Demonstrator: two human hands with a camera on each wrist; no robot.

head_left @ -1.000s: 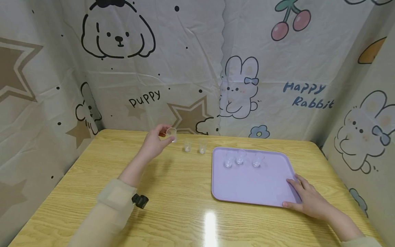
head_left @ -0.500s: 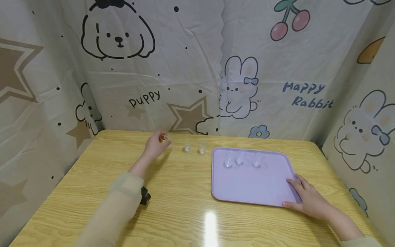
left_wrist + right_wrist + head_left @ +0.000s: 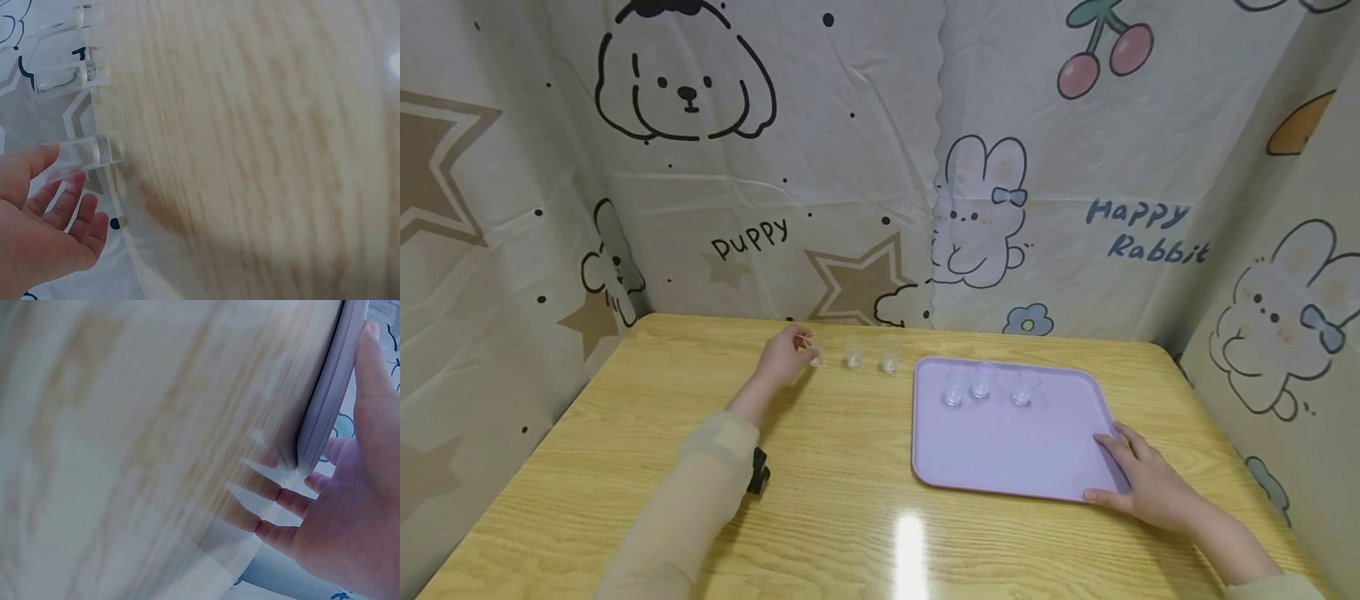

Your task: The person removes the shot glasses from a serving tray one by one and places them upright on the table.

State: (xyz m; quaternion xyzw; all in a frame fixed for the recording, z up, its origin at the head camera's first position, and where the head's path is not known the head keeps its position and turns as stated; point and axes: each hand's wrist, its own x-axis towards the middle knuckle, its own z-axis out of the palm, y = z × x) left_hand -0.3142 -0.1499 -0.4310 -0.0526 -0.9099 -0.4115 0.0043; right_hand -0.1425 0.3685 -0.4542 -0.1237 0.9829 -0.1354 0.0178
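In the head view my left hand (image 3: 784, 357) is at the far side of the table, with a small clear shot glass (image 3: 87, 155) between thumb and fingers. The left wrist view shows its thick base down on the table. Two more shot glasses (image 3: 853, 354) (image 3: 890, 357) stand upright in a row to its right. My right hand (image 3: 1157, 487) rests at the near right corner of a lilac tray (image 3: 1000, 458), fingers spread and only slightly bent over its rim. Some fingertips meet the tabletop in the right wrist view.
On the tray's far half stand three clear glasses (image 3: 953, 390) (image 3: 981, 382) (image 3: 1022, 389). The wooden table (image 3: 820, 500) carries a bright light reflection near its front. Cloth with cartoon prints (image 3: 850, 167) surrounds the table at the back and sides.
My left hand has carried the glass down and a little left from above the table, then slightly right to the end of the row, where it now stands. The right hand and tray stay put.
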